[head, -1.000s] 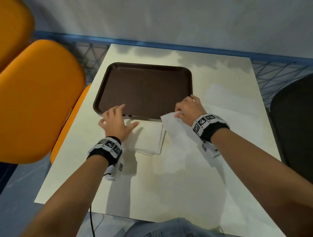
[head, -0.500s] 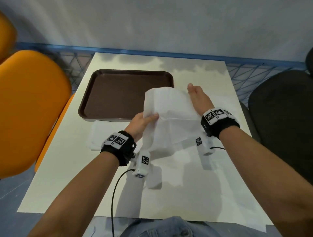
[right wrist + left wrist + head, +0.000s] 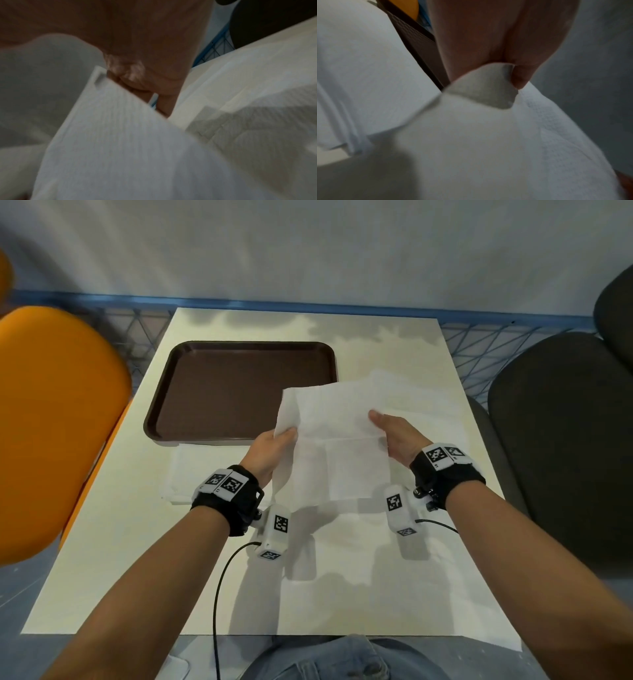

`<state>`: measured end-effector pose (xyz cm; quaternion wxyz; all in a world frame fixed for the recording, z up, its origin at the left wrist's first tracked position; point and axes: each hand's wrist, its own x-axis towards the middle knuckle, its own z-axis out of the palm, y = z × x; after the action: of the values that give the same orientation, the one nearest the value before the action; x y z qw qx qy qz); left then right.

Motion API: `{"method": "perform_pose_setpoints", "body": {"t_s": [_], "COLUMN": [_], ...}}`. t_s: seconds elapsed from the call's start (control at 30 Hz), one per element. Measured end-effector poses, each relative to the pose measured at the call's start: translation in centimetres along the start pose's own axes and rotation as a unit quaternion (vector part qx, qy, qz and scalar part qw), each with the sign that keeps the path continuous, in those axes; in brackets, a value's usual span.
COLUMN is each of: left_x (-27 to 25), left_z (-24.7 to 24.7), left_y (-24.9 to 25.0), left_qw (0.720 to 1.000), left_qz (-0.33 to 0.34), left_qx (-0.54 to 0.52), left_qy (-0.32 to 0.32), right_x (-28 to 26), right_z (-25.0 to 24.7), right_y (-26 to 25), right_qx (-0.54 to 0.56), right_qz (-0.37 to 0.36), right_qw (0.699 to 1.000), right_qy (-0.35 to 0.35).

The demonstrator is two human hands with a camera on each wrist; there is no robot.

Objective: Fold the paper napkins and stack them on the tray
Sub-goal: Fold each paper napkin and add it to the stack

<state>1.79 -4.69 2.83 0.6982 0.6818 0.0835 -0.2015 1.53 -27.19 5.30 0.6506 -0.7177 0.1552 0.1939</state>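
Note:
I hold an unfolded white paper napkin [image 3: 337, 440] in the air above the table, between both hands. My left hand [image 3: 274, 445] pinches its left edge; the left wrist view shows the thumb [image 3: 520, 75] pressing a turned-over corner of the napkin [image 3: 481, 135]. My right hand [image 3: 394, 436] grips the right edge, its fingers [image 3: 163, 97] curled behind the napkin [image 3: 120, 142]. A brown tray [image 3: 239, 388] lies at the back left with nothing on it. A folded white napkin [image 3: 202, 470] lies flat on the table just in front of the tray.
More unfolded white napkins [image 3: 428, 412] lie on the right part of the cream table [image 3: 137, 559]. An orange chair [image 3: 51, 422] stands at the left, a dark chair [image 3: 565, 440] at the right. A blue wire fence [image 3: 496, 337] runs behind the table.
My right hand lifted a napkin off the table and my left hand left the folded napkin to take its other edge. The napkin now hangs spread and closer to me.

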Motion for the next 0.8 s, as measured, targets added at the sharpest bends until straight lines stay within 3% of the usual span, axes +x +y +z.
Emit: {"method": "perform_pose_setpoints", "body": {"t_s": [0.1, 0.17, 0.33, 0.47, 0.6, 0.8], "left_x": [0.0, 0.0, 0.3, 0.5, 0.8, -0.3], "left_z": [0.3, 0.2, -0.4, -0.5, -0.8, -0.7], "left_y": [-0.1, -0.4, -0.6, -0.2, -0.8, -1.2], "left_qw": [1.0, 1.0, 0.997, 0.997, 0.998, 0.991], "left_qz": [-0.004, 0.001, 0.038, 0.064, 0.06, 0.019], "left_qx": [-0.004, 0.008, 0.066, 0.035, 0.021, 0.063], "left_qy": [0.002, -0.01, -0.007, 0.01, 0.002, -0.119], "right_x": [-0.3, -0.1, 0.1, 0.3, -0.2, -2.1], "right_z": [-0.5, -0.7, -1.7, -2.7, -3.4, -3.9], "right_y": [0.5, 0.8, 0.9, 1.2, 1.9, 3.1], "right_qx": [-0.153, -0.191, -0.155, -0.154, -0.135, -0.023], "right_qz": [-0.04, -0.055, -0.092, -0.12, -0.097, -0.047], "right_qw": [0.987, 0.979, 0.98, 0.977, 0.982, 0.996], "right_qy": [-0.007, 0.038, 0.086, 0.089, 0.092, 0.069]}}
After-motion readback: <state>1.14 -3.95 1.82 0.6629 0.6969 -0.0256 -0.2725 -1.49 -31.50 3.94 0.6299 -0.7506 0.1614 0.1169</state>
